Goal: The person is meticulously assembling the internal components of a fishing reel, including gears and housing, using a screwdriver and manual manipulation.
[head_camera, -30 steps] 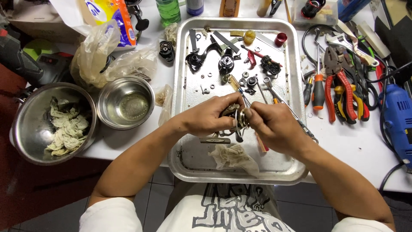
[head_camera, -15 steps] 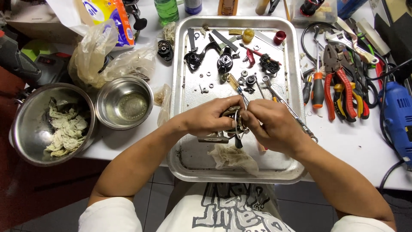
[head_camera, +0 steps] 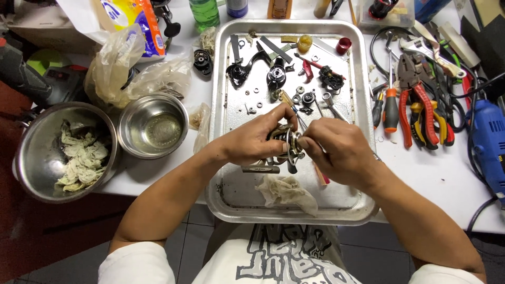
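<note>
At the centre of the frame we see both hands meeting over a shallow rectangular metal tray (head_camera: 363, 158) that sits on a white table (head_camera: 452, 179). The left hand (head_camera: 251, 141) wraps its fingers around a small metal reel mechanism with a dark stem (head_camera: 286, 147), thumb on top and the fingers curled shut beneath it. The right hand (head_camera: 336, 150) comes in from the right, its thumb and forefinger pressed together on the round end of that mechanism; a slim tool with a yellowish handle (head_camera: 288, 101) sticks up between the two hands, though we cannot tell which fingers carry it.

Just below the hands, in the lower part of the tray, lies a crumpled dirty white rag (head_camera: 286, 192). The upper half of the tray is strewn with small black and silver machine parts, washers and screws (head_camera: 273, 79).

To the left of the tray stands a small round steel bowl (head_camera: 152, 126), and further left a larger steel bowl holding crumpled white rags (head_camera: 58, 152). Above them, towards the upper left, lies a wrinkled clear plastic bag (head_camera: 113, 73). At the right edge we see red-handled pliers (head_camera: 415, 105) among other hand tools, and a blue power tool (head_camera: 486, 139) beyond them.
</note>
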